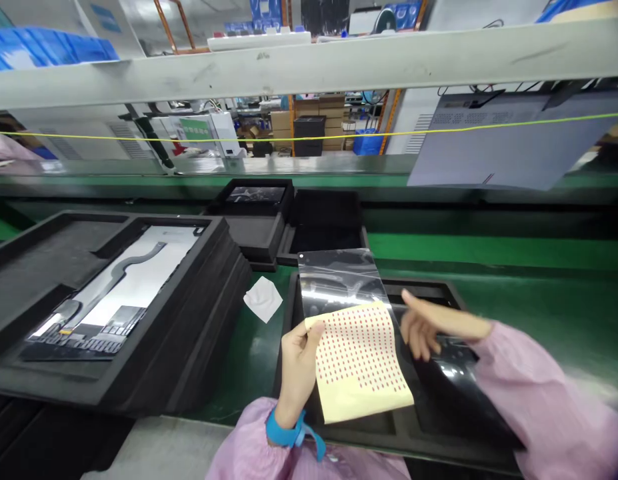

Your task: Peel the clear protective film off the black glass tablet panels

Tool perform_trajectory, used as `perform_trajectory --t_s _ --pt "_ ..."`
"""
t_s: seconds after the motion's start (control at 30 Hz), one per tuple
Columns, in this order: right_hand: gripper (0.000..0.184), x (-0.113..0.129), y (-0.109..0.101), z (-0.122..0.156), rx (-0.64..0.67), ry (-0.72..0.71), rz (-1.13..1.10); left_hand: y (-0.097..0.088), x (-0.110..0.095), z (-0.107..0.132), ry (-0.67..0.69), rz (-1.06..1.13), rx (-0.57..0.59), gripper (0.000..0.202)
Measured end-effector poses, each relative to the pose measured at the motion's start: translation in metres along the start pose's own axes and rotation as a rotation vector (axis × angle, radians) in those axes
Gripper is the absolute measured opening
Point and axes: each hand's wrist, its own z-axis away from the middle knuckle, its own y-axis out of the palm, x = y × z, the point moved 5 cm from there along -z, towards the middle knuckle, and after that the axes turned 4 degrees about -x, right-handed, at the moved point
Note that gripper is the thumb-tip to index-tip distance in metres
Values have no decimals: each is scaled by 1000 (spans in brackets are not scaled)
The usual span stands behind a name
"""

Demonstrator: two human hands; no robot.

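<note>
My left hand (299, 360) pinches the left edge of a pale yellow sheet (361, 363) covered with rows of small red stickers. The sheet lies over a glossy black panel (339, 280) that rests in a black foam tray (441, 427) in front of me. My right hand (429, 327) hovers at the sheet's right edge with fingers loosely spread, blurred by motion, holding nothing that shows. Both arms wear pink sleeves, and a blue strap circles my left wrist.
At left, a stack of black foam trays (199, 320) holds a white panel with a flex cable (123, 287). Smaller black trays (289, 220) stand behind on the green conveyor belt (513, 267). A white cloth square (263, 299) lies on the belt. A grey shelf beam (309, 63) runs overhead.
</note>
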Motion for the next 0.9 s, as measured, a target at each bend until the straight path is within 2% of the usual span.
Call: perform_trajectory --t_s 0.07,0.13,0.2,0.23,0.3,0.43,0.6,0.67,0.77,0.83,0.9 --pt "67 -20 21 17 100 95 -154 2 4 -3 -27 51 12 31" --pt "60 -32 40 25 134 270 -440 8 8 -5 -56 86 39 31" --pt "50 -32 51 25 87 401 -693 11 8 -6 -70 111 45 31" --pt "43 -27 53 21 54 410 -762 12 8 -8 -77 127 42 31" --pt "39 -10 51 11 19 345 -821 13 7 -14 -99 164 36 31" --pt "50 22 37 -22 -22 316 -829 10 13 -31 -171 278 49 34" --pt "26 46 4 -88 -260 275 -832 -6 30 -46 -243 444 -72 35" --pt "19 56 1 -118 -319 253 -847 -16 39 -46 -259 485 -135 35" --pt "14 75 23 -162 -308 214 -898 -24 55 -42 -286 518 -195 34" --pt "5 92 54 -189 -258 178 -942 -26 64 -38 -309 532 -213 33" --pt "18 109 93 -214 -182 157 -985 -26 69 -37 -323 549 -215 32"
